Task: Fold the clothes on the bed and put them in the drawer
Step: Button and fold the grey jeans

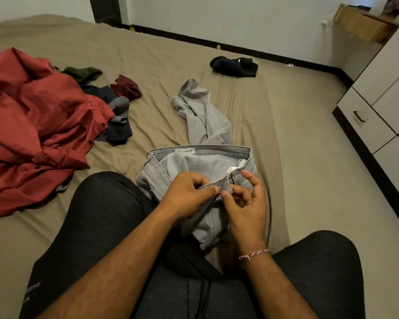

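Observation:
A pair of light grey jeans (203,125) lies on the tan bed (148,54) in front of me, legs stretched away and waistband open toward me. My left hand (187,194) grips the front waistband at the fly. My right hand (244,201) pinches the same edge with thumb and forefinger, its other fingers spread. A white cabinet with drawers (373,125) stands at the right, shut, with dark handles.
A crumpled red shirt (32,125) covers the bed's left side. Beside it lie several small garments in dark blue, grey, maroon and green (118,104). A folded dark garment (234,66) sits far back. My legs in dark trousers (97,215) rest on the bed.

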A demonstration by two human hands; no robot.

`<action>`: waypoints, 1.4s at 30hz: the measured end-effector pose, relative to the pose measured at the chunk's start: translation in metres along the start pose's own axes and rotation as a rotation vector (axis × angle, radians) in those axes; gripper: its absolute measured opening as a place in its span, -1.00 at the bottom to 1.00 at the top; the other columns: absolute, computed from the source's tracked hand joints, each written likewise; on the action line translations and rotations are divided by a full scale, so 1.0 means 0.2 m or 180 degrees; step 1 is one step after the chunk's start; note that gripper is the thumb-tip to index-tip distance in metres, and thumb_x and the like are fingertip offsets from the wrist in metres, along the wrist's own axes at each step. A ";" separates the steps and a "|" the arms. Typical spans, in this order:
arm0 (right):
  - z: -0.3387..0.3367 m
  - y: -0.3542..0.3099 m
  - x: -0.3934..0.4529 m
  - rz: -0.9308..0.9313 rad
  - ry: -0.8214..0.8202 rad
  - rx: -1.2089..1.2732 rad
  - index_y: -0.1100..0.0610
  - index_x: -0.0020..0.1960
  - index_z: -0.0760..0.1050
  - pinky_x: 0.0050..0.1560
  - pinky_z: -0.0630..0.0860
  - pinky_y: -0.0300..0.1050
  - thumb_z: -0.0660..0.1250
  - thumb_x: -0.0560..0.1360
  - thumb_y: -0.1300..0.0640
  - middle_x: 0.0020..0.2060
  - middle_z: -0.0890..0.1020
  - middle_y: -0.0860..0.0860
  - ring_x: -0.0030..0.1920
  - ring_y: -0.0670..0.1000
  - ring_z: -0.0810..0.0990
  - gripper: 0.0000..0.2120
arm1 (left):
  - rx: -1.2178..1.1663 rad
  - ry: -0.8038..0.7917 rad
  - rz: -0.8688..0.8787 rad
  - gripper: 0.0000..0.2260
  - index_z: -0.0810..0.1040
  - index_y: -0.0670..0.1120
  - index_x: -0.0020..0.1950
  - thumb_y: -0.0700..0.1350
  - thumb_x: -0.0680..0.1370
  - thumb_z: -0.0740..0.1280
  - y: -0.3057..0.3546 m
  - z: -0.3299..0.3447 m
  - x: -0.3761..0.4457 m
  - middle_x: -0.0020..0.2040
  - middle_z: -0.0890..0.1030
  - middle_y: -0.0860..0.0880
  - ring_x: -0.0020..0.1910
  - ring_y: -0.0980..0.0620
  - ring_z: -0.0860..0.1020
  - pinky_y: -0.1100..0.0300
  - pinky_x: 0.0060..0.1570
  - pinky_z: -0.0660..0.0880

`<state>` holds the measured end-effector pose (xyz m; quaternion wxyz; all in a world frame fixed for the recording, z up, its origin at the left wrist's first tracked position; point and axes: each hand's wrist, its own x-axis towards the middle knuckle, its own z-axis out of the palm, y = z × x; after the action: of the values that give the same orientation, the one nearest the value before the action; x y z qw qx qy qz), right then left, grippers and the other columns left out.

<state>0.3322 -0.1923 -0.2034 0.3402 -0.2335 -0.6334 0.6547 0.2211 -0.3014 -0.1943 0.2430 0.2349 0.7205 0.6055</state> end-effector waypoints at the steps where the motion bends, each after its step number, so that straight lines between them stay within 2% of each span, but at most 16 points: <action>1: 0.00 0.00 0.00 -0.0001 -0.0015 -0.0007 -0.04 0.38 0.43 0.09 0.67 -0.04 0.47 0.50 0.40 -0.08 0.73 0.10 0.00 0.09 0.73 -0.42 | -0.0012 0.0022 -0.0032 -0.83 0.70 -0.15 -0.21 -0.11 0.54 0.52 0.00 0.00 0.00 -0.35 0.64 -0.07 -0.36 0.12 0.52 0.19 -0.32 0.45; 3: 0.00 0.00 0.00 -0.0008 -0.0032 -0.0026 -0.04 0.38 0.44 0.11 0.66 0.00 0.47 0.50 0.40 -0.09 0.73 0.09 -0.01 0.08 0.73 -0.42 | -0.0053 0.0001 -0.0149 -0.82 0.70 -0.12 -0.25 -0.10 0.53 0.52 0.00 0.00 0.01 -0.37 0.61 -0.03 -0.36 0.11 0.51 0.19 -0.32 0.44; 7: 0.00 -0.01 -0.01 -0.0033 -0.0097 0.0005 -0.03 0.39 0.45 0.12 0.66 0.04 0.47 0.50 0.41 -0.10 0.73 0.08 -0.01 0.08 0.73 -0.42 | -0.0146 0.0006 -0.0402 -0.80 0.68 -0.06 -0.31 -0.11 0.52 0.51 -0.01 -0.01 0.02 -0.38 0.56 -0.05 -0.34 0.00 0.45 0.13 -0.31 0.37; 11: 0.00 -0.02 -0.03 -0.0171 -0.0070 0.0066 -0.03 0.40 0.46 0.02 0.64 -0.16 0.47 0.49 0.42 -0.10 0.71 0.11 -0.01 0.05 0.72 -0.41 | -0.0255 -0.0091 -0.0576 -0.77 0.65 -0.09 -0.34 -0.19 0.53 0.48 0.00 -0.02 0.03 -0.41 0.51 -0.07 -0.38 -0.02 0.40 0.18 -0.35 0.32; 16: 0.00 -0.02 -0.04 -0.0542 -0.0196 -0.0556 -0.06 0.45 0.45 -0.01 0.65 -0.20 0.52 0.49 0.33 -0.08 0.71 -0.02 -0.01 -0.01 0.72 -0.38 | -0.0304 -0.0252 -0.0633 -0.86 0.69 -0.23 -0.21 -0.22 0.53 0.47 -0.01 -0.04 0.04 -0.27 0.59 -0.21 -0.22 -0.10 0.48 0.00 -0.14 0.39; 20: 0.01 -0.02 -0.05 -0.0967 -0.0276 -0.1153 0.00 0.49 0.44 0.02 0.64 -0.27 0.56 0.47 0.27 -0.03 0.69 -0.15 0.02 -0.12 0.70 -0.35 | -0.0370 -0.0243 -0.0664 -0.87 0.69 -0.28 -0.16 -0.23 0.53 0.48 -0.01 -0.05 0.04 -0.30 0.58 -0.18 -0.26 -0.08 0.47 0.15 -0.25 0.40; 23: 0.01 -0.02 -0.06 -0.1207 -0.0242 -0.1437 0.02 0.49 0.44 0.05 0.64 -0.26 0.56 0.48 0.26 0.00 0.69 -0.15 0.03 -0.15 0.69 -0.36 | -0.0396 -0.0295 -0.0652 -0.81 0.64 -0.37 -0.13 -0.22 0.53 0.48 -0.02 -0.05 0.04 -0.29 0.54 -0.19 -0.27 -0.07 0.42 0.17 -0.30 0.35; 25: 0.02 -0.01 -0.05 -0.1103 -0.0176 -0.1396 -0.01 0.47 0.46 0.04 0.64 -0.24 0.55 0.48 0.26 -0.01 0.69 -0.14 0.02 -0.14 0.70 -0.38 | -0.0399 -0.0346 -0.0657 -0.82 0.64 -0.36 -0.13 -0.23 0.54 0.48 -0.02 -0.05 0.04 -0.27 0.55 -0.20 -0.25 -0.08 0.43 0.16 -0.28 0.36; 28: 0.04 -0.02 -0.05 -0.0595 -0.0128 -0.0736 -0.03 0.42 0.49 0.02 0.64 -0.23 0.53 0.48 0.34 -0.06 0.70 -0.05 0.01 -0.06 0.71 -0.40 | -0.0376 -0.0374 -0.0681 -0.87 0.69 -0.24 -0.20 -0.22 0.53 0.48 -0.02 -0.05 0.05 -0.32 0.58 -0.14 -0.32 -0.01 0.49 0.22 -0.30 0.41; 32: 0.05 -0.01 -0.06 -0.0230 -0.0008 -0.0083 -0.01 0.33 0.52 0.00 0.65 -0.18 0.51 0.46 0.41 -0.10 0.67 0.12 -0.02 0.03 0.71 -0.45 | -0.0230 -0.0278 -0.0659 -0.76 0.63 -0.10 -0.36 -0.23 0.52 0.47 -0.02 -0.02 0.05 -0.44 0.50 -0.04 -0.47 0.12 0.40 0.27 -0.42 0.34; 35: 0.06 0.02 -0.06 -0.0109 0.0118 -0.0059 -0.04 0.30 0.53 0.05 0.66 -0.13 0.51 0.44 0.43 -0.17 0.68 0.14 -0.04 0.06 0.71 -0.44 | -0.0025 -0.0173 -0.0630 -0.75 0.61 -0.07 -0.39 -0.21 0.49 0.46 -0.04 0.01 0.05 -0.46 0.50 -0.02 -0.48 0.11 0.40 0.23 -0.42 0.35; 39: 0.06 0.02 -0.06 -0.0179 -0.0076 -0.0123 -0.03 0.42 0.47 0.09 0.65 -0.16 0.45 0.50 0.43 -0.09 0.70 0.08 0.04 0.00 0.71 -0.40 | -0.0078 -0.0210 -0.0569 -0.82 0.66 -0.15 -0.26 -0.19 0.54 0.44 -0.05 -0.01 0.05 -0.44 0.49 -0.02 -0.48 0.13 0.38 0.25 -0.45 0.31; 42: 0.03 0.01 -0.03 -0.0328 -0.0230 -0.0394 -0.02 0.50 0.42 0.18 0.62 -0.09 0.36 0.55 0.43 -0.08 0.72 0.03 0.05 0.01 0.71 -0.40 | -0.0130 -0.0286 -0.0534 -0.82 0.66 -0.19 -0.23 -0.19 0.56 0.44 -0.06 -0.03 0.05 -0.39 0.48 -0.10 -0.41 0.00 0.37 0.21 -0.40 0.28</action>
<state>0.3314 -0.2016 -0.2066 0.3353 -0.1974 -0.6957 0.6038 0.2084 -0.3008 -0.2056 0.3297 0.1956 0.7136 0.5864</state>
